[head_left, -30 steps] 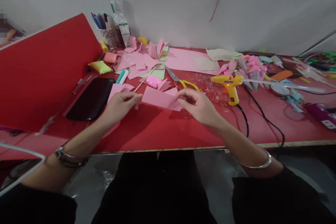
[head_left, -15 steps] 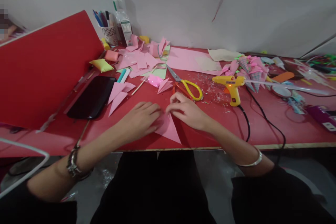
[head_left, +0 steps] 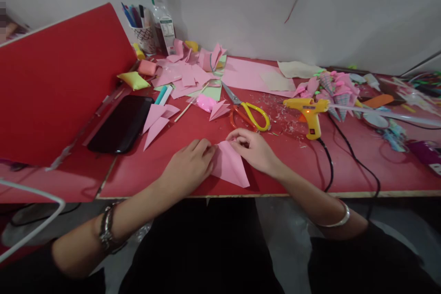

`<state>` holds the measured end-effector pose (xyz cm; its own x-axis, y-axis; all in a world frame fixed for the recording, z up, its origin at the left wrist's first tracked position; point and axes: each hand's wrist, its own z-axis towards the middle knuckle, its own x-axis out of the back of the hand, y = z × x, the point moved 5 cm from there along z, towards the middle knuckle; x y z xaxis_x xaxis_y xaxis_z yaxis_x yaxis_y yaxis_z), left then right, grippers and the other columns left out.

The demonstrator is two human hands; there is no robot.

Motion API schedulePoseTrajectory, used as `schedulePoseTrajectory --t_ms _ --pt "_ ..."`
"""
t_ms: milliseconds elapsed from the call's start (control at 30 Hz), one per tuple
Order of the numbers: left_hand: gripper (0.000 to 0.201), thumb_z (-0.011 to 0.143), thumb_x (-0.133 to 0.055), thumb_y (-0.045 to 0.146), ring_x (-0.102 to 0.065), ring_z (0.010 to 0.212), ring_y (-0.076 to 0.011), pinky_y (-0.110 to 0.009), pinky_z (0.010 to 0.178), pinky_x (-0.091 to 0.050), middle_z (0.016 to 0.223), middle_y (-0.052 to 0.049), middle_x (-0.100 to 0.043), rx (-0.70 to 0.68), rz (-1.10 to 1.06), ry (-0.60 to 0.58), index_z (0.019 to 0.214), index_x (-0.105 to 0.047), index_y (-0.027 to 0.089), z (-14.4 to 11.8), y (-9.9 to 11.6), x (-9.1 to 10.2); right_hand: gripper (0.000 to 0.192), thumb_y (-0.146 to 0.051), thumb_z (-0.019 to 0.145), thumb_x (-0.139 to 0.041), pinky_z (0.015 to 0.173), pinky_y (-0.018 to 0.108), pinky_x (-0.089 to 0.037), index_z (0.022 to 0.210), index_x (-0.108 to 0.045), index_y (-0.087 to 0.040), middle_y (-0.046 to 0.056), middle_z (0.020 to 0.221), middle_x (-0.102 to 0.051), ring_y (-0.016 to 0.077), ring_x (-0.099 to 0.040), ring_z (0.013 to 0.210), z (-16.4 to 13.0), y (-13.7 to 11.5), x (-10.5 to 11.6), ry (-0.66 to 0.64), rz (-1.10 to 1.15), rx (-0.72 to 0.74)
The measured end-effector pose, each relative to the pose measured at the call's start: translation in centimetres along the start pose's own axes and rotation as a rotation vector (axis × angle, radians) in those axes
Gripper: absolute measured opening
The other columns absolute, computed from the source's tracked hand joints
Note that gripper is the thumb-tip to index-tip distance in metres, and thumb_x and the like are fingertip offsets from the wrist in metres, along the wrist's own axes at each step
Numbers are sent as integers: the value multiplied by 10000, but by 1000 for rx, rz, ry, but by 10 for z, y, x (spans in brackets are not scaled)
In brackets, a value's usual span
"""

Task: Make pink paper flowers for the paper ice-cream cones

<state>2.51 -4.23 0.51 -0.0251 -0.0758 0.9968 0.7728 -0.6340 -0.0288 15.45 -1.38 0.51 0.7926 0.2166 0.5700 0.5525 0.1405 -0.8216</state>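
A piece of pink paper (head_left: pixel 230 165), partly folded, lies at the front of the red table between my two hands. My left hand (head_left: pixel 193 163) is closed on its left edge, the fingertips curled and partly hidden. At its top corner, my right hand (head_left: pixel 253 149) pinches the paper between thumb and fingers. Beyond my hands lie scissors (head_left: pixel 257 117) with one yellow and one orange handle. Folded pink paper triangles (head_left: pixel 219 110) sit left of the scissors, and more pink folded pieces (head_left: pixel 156 121) lie near the phone.
A yellow glue gun (head_left: pixel 310 115) with a lit light and black cord lies at right, before a bunch of paper cones (head_left: pixel 341 87). At left are a black phone (head_left: pixel 120 124) and a raised red board (head_left: pixel 62 87). A pen cup (head_left: pixel 144 39) and bottle (head_left: pixel 165 32) stand behind.
My right hand has shifted slightly right, and more of the pink paper shows between my hands. The whole view has moved a little. Both hands stay on the paper.
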Motion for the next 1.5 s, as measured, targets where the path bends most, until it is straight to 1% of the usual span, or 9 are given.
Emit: schedulePoseTrajectory --t_ms 100,333,633,800,900,1000,1067,1267,1500 --pt "344 821 -435 235 -529 857 -197 -296 704 -463 933 -86 -563 6 28 -13 1127 -493 89 2 2 0 70 -156 751 -455 461 194 -271 771 -522 -164 -76 479 -369 71 -363 455 -3 1 -2 22 -43 -19" --pt "364 832 -399 228 -533 819 -199 -317 621 -443 918 -68 -558 -4 83 -53 1174 -452 114 5 5 0 87 -131 749 -473 515 199 -302 736 -551 -169 -49 530 -488 71 -428 482 -7 0 -3 40 -226 35" --pt "272 803 -399 115 -522 780 -201 -288 541 -411 871 -79 -561 -78 133 -35 1015 -570 125 5 12 0 103 -120 740 -461 582 232 -318 730 -548 -175 -19 603 -550 93 -443 517 -13 0 -1 58 -392 53" --pt "373 799 -365 60 -543 766 -198 -280 538 -462 895 -94 -580 -24 177 -50 1156 -470 88 1 17 1 82 -156 736 -461 536 224 -324 765 -535 -181 -26 573 -527 97 -452 503 -16 1 3 83 -310 8" --pt "394 773 -361 12 -554 772 -187 -276 579 -496 958 -96 -582 11 186 -53 1133 -493 106 -5 22 5 120 -243 730 -500 527 226 -346 833 -516 -183 -45 530 -494 103 -459 490 -19 3 1 48 -168 -50" --pt "404 746 -358 -11 -560 762 -192 -270 548 -510 971 -108 -583 36 203 -70 1095 -522 110 -9 27 7 147 -237 724 -504 635 262 -389 862 -513 -188 -13 666 -579 117 -519 589 -24 2 -3 -2 -80 -62" --pt "434 733 -343 -19 -561 797 -210 -269 523 -512 1016 -129 -573 41 226 -76 1117 -508 98 -11 30 7 118 -192 731 -482 738 309 -374 845 -516 -195 2 749 -614 130 -541 662 -27 1 -3 14 -113 -51" --pt "462 733 -340 -4 -559 820 -217 -262 532 -510 1057 -144 -571 54 264 -91 1156 -482 118 -13 31 9 107 -128 756 -410 888 395 -242 782 -473 -211 -76 520 -553 104 -493 539 -32 -1 -7 13 -260 -34" --pt "441 772 -353 50 -565 838 -247 -346 639 -511 1061 -173 -567 12 257 -127 1199 -447 110 -12 30 8 121 -138 767 -392 907 386 -208 773 -480 -221 -95 498 -462 83 -463 497 -43 3 -5 31 -336 -34"
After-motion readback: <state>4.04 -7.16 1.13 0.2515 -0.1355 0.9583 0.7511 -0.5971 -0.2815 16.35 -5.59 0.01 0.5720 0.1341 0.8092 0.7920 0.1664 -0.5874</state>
